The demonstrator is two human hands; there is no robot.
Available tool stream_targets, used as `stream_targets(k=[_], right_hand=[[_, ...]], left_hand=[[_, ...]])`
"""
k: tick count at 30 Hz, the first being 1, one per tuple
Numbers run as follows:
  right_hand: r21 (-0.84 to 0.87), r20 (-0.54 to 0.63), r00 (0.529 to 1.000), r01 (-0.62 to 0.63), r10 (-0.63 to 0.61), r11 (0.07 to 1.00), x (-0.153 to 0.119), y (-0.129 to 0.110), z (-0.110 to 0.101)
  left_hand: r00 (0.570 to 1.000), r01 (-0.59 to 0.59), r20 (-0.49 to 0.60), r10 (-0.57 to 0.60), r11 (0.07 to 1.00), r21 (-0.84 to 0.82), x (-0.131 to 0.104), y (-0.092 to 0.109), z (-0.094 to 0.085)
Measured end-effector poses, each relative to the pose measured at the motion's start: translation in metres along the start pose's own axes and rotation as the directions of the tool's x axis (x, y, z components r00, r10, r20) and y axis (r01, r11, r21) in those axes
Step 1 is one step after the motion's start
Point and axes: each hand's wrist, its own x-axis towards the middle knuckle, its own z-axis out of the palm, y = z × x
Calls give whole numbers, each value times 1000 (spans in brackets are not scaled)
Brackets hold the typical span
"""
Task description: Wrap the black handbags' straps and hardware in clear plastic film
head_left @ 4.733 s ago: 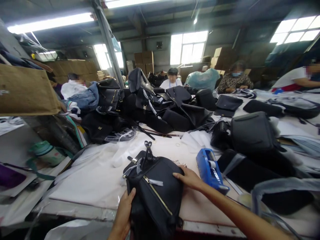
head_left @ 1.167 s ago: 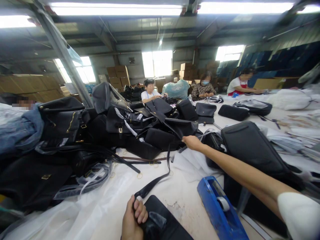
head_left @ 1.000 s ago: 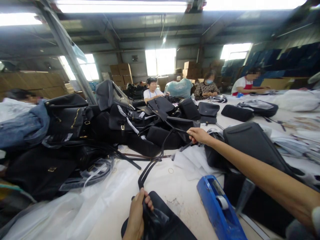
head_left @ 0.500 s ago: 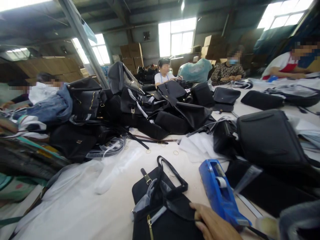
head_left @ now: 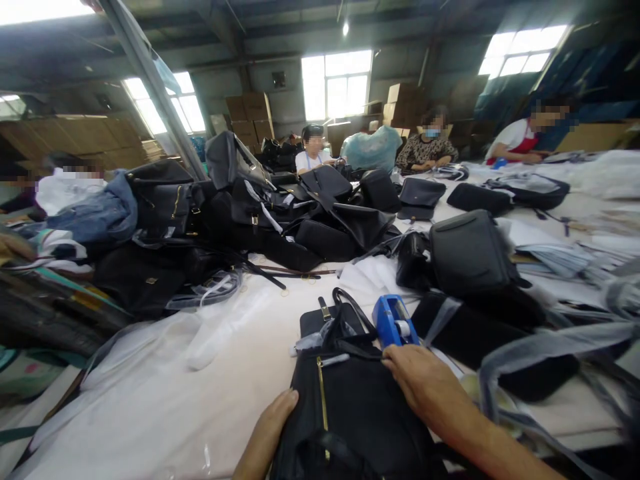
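One black backpack with a gold zipper lies on the white surface at its near edge, between two hands. The left hand lies flat against the bag's left side; the right hand rests on its upper right, fingers loose, clasping nothing. One blue tape dispenser sits just beyond. Half a second ago only the right hand showed. Open surface lies left of the bag; a pile of black bags crowds the far side.

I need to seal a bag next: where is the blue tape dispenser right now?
The blue tape dispenser sits on the white table right of centre, just beyond the right hand and beside the black bag.
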Motion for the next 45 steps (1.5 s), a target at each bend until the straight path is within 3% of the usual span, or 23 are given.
stream_targets(k=[2, 5, 8, 10, 12, 14, 16, 19, 22, 24, 27, 32, 35, 40, 45], right_hand=[[-51, -82, 995, 43, -47, 998, 11, -12, -19], [43, -218, 964, 164, -151, 985, 22, -44, -40], [47, -364, 868, 378, -337, 925, 24, -90, -36], [-5, -373, 769, 558, -519, 830, 23, -123, -18], [-66, -347, 647, 705, -679, 706, 22, -149, 8], [-134, -312, 541, 789, -781, 600, 22, -165, 35], [-129, -234, 503, 832, -832, 540, 20, -168, 53], [-24, -128, 562, 822, -817, 569, 8, -156, 64], [-80, -58, 684, 723, -727, 686, -12, -135, 66], [-119, 17, 776, 627, -630, 770, -24, -123, 64], [-52, 187, 850, 510, -493, 859, -31, -115, 57], [20, 279, 880, 395, -385, 918, -29, -118, 44], [79, 338, 844, 417, -417, 906, -36, -117, 51], [109, 415, 785, 460, -461, 881, -52, -120, 77], [68, 364, 800, 487, -476, 871, -60, -125, 92]], left_hand=[[1000, -6, 29, 5, 999, 43, -7, 6, -8], [997, -26, -68, 33, 995, 96, -21, 13, -14], [975, -77, -201, 95, 993, 93, -36, 25, -11], [968, -64, -246, 53, 997, -36, -48, 39, -8], [990, 32, -125, -72, 955, -294, -60, 55, -8], [981, 189, 133, -139, 831, -523, -70, 69, -13], [958, 259, 263, -114, 741, -619, -74, 75, -20], [980, 181, 181, -81, 742, -645, -70, 69, -37], [996, 91, 75, -58, 797, -597, -57, 49, -61], [996, 32, -58, -72, 861, -507, -49, 31, -75], [975, 47, -180, -126, 920, -390, -49, 8, -77], [988, 81, -101, -113, 956, -282, -74, -21, -40], [985, 100, -107, -137, 951, -291, -84, -40, -24], [976, 89, -183, -117, 984, -155, -81, -69, -25], [976, 62, -210, -52, 997, 43, -81, -75, -30]])
